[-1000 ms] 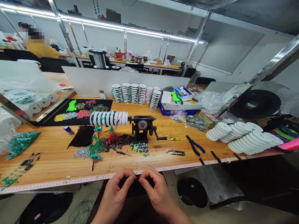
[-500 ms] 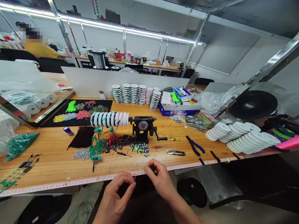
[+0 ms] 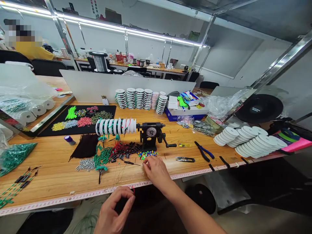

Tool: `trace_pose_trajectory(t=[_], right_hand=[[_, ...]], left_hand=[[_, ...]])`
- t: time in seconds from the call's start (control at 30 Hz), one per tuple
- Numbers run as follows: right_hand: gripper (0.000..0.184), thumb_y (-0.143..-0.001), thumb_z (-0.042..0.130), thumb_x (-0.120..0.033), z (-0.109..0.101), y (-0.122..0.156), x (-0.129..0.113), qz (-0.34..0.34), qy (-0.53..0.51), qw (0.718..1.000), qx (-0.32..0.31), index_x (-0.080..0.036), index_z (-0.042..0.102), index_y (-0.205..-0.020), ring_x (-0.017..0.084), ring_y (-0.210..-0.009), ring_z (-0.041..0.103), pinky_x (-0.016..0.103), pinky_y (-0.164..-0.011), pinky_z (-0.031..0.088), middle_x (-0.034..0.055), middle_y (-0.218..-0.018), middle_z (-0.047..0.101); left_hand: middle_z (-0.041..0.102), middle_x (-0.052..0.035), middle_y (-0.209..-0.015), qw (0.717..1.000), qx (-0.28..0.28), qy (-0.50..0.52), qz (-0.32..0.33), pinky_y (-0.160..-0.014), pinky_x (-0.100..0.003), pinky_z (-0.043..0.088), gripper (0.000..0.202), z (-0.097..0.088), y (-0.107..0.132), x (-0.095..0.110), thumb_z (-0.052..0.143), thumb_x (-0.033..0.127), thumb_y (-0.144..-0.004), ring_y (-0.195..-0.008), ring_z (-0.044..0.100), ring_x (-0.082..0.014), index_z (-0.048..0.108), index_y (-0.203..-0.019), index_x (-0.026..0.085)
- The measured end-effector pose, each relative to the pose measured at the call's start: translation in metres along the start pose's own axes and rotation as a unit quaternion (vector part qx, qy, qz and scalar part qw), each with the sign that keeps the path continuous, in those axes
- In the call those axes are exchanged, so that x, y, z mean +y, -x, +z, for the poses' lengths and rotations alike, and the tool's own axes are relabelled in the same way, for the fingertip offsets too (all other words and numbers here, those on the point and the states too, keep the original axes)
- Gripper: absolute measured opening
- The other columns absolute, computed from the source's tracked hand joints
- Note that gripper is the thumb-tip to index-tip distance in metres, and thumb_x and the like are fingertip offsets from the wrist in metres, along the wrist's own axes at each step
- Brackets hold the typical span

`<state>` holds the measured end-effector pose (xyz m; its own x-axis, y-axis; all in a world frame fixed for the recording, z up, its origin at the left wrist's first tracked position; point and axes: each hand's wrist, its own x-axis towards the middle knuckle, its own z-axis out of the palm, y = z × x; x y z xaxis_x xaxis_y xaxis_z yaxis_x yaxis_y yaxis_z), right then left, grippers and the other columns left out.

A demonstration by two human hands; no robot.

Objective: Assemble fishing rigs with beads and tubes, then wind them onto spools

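My left hand is in front of the table's edge, thumb and forefinger pinched together. A small red piece shows at its fingertips; its kind is too small to tell. My right hand is over the tabletop, its fingers closed in a pinch just in front of a pile of coloured beads. Whatever is between those fingers cannot be made out. Close to them lies a thin black-handled tool. Fine threads run across the wood. Behind stands a black hand-cranked winder carrying a row of white spools.
Green tubes, red-and-black parts and grey pieces lie to the left. Snips, pliers and stacked white discs are at right. A tape measure lines the edge. A person in yellow sits far left.
My right hand has moved forward and left, from the table edge to the bead pile. My left hand has shifted slightly left and down, still pinched. The view has turned a little.
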<state>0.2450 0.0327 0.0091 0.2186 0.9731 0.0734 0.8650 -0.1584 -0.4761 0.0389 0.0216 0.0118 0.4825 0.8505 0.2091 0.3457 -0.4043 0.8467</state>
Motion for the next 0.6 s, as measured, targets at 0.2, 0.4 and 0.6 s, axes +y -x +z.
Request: trace_pose_trajectory(t=[0.2,0.4,0.6], right_hand=[[0.012,-0.097,0.056,-0.023,0.006,-0.016,-0.014,0.045,0.039,0.998,-0.021,-0.022,0.067,-0.098,0.023,-0.082,0.07,0.03,-0.066,0.037,0.0054,-0.088,0.076],[0.013,-0.097,0.055,-0.024,0.007,-0.022,-0.02,0.079,0.059,0.995,-0.029,-0.021,0.068,-0.099,0.024,-0.082,0.071,0.029,-0.064,0.036,0.0072,-0.086,0.076],[0.012,-0.098,0.056,-0.027,0.013,-0.029,-0.036,0.057,0.04,0.997,-0.028,-0.026,0.067,-0.103,0.02,-0.086,0.071,0.027,-0.067,0.037,0.001,-0.089,0.077]], left_hand=[[0.071,-0.0009,-0.08,1.0,0.02,0.019,0.015,-0.071,-0.017,0.054,0.017,-0.007,-0.002,0.0,0.064,0.035,-0.088,-0.076,0.07,-0.0153,0.066,-0.076,0.024],[0.072,-0.0013,-0.079,0.999,0.023,0.025,0.016,-0.071,-0.018,0.055,0.017,-0.014,0.0,-0.005,0.063,0.033,-0.088,-0.076,0.071,-0.016,0.066,-0.074,0.023],[0.074,-0.002,-0.08,0.999,0.032,0.034,0.019,-0.072,-0.019,0.056,0.017,-0.017,-0.003,-0.012,0.065,0.035,-0.086,-0.077,0.072,-0.0173,0.068,-0.074,0.023]])
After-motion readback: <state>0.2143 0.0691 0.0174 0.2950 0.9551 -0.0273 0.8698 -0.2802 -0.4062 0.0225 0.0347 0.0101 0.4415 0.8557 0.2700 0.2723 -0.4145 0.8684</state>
